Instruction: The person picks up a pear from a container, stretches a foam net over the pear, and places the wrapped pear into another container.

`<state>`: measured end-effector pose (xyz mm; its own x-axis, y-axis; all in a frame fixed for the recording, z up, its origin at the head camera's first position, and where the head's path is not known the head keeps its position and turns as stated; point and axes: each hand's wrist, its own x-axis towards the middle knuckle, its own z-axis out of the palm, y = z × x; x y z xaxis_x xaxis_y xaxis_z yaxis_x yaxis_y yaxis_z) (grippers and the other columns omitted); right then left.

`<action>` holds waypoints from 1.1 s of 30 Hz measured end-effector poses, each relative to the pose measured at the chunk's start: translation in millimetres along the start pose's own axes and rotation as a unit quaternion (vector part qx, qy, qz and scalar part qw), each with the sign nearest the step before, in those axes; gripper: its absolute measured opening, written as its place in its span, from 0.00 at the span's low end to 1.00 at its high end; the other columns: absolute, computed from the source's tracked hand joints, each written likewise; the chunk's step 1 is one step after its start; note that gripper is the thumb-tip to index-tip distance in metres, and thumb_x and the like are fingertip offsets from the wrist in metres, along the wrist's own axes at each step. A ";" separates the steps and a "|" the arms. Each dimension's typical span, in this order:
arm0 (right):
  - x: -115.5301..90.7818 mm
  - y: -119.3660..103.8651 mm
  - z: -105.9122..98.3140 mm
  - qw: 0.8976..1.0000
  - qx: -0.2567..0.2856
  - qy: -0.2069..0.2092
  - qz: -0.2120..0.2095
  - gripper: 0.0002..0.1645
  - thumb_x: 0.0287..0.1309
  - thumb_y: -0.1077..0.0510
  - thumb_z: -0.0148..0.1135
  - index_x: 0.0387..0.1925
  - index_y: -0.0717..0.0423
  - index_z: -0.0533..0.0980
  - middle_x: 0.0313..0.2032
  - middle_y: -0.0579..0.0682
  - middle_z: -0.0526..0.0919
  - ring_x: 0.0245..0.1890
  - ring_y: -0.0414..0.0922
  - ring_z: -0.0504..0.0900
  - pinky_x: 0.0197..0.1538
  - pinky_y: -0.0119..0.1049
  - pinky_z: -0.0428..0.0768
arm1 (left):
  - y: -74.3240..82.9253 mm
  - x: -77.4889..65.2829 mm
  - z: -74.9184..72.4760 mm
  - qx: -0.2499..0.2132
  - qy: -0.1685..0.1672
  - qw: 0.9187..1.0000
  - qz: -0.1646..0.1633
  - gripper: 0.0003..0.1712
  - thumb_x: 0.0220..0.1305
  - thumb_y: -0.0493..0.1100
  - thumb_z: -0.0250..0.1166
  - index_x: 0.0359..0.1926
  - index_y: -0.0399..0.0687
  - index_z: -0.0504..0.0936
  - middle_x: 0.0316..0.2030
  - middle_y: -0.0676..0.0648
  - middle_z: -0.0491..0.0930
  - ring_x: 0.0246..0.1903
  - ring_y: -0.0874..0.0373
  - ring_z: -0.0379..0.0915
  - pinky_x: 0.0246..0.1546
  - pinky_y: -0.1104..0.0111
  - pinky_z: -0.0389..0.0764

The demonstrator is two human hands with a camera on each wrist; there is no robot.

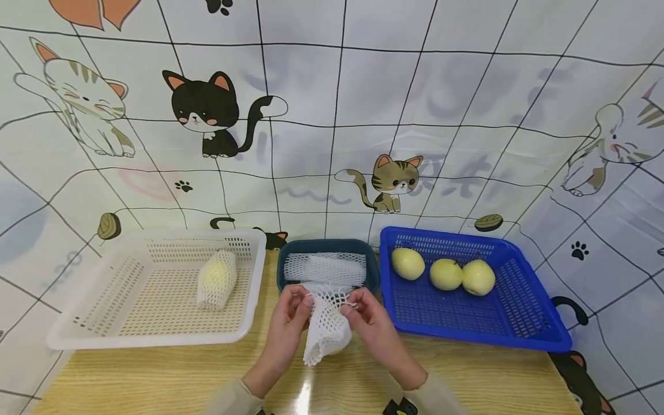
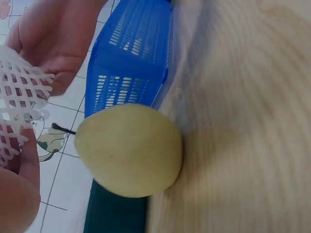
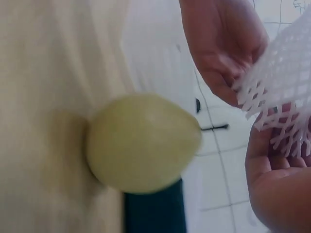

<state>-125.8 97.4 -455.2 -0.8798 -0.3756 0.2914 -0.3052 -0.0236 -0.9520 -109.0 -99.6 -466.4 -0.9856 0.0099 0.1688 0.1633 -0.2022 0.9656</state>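
Observation:
A white foam net sleeve is stretched between both hands, its mesh edge spread toward the teal basket. My left hand pinches the edge on one side; my right hand pinches the opposite side. Below the sleeve a pale yellow pear stands on the wooden table, its dark stem pointing up. From the head view the sleeve hides nearly all of this pear. Both wrist views show the sleeve's edge held above the stem, apart from the fruit.
At the left, a white basket contains one pear in a foam net. Behind the hands sits a small teal basket of folded foam nets. A blue basket on the right carries three bare pears. A cat-patterned tiled sheet rises behind.

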 end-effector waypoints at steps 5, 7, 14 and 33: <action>-3.7 3.6 4.4 0.999 0.023 -0.004 0.034 0.09 0.76 0.65 0.52 0.45 0.70 0.66 0.32 0.42 0.75 0.30 0.34 0.73 0.34 0.27 0.73 | -4.1 -2.4 1.4 -0.009 0.022 0.999 -0.027 0.11 0.80 0.39 0.55 0.51 0.33 0.66 0.33 0.50 0.76 0.31 0.62 0.74 0.31 0.71 0.78; -4.7 3.3 5.9 0.998 0.028 0.006 0.047 0.10 0.77 0.65 0.52 0.45 0.71 0.65 0.32 0.43 0.74 0.29 0.34 0.72 0.34 0.26 0.72 | -5.3 -3.6 0.9 -0.005 0.028 0.999 -0.039 0.11 0.80 0.39 0.55 0.51 0.34 0.66 0.34 0.49 0.76 0.31 0.61 0.75 0.30 0.70 0.79; -9.3 1.6 12.0 0.989 0.047 0.046 0.129 0.10 0.77 0.65 0.50 0.50 0.71 0.65 0.33 0.45 0.73 0.31 0.35 0.72 0.34 0.27 0.70 | -11.3 -8.3 1.1 0.032 0.041 0.997 -0.053 0.13 0.80 0.41 0.56 0.51 0.35 0.66 0.33 0.48 0.76 0.26 0.62 0.72 0.20 0.71 0.75; -15.2 34.2 9.2 0.974 0.027 0.099 0.204 0.11 0.69 0.70 0.49 0.51 0.67 0.68 0.31 0.46 0.71 0.31 0.38 0.71 0.35 0.27 0.68 | -38.4 -13.1 2.7 0.103 0.078 0.991 -0.046 0.08 0.78 0.38 0.57 0.49 0.37 0.70 0.35 0.44 0.78 0.32 0.62 0.73 0.33 0.72 0.75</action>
<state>-119.5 93.8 -493.1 -0.9783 -0.1787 -0.1052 0.0996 0.0401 -0.9942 -102.2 -89.4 -505.1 -0.9890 -0.1352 0.0606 0.0616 -0.0033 0.9981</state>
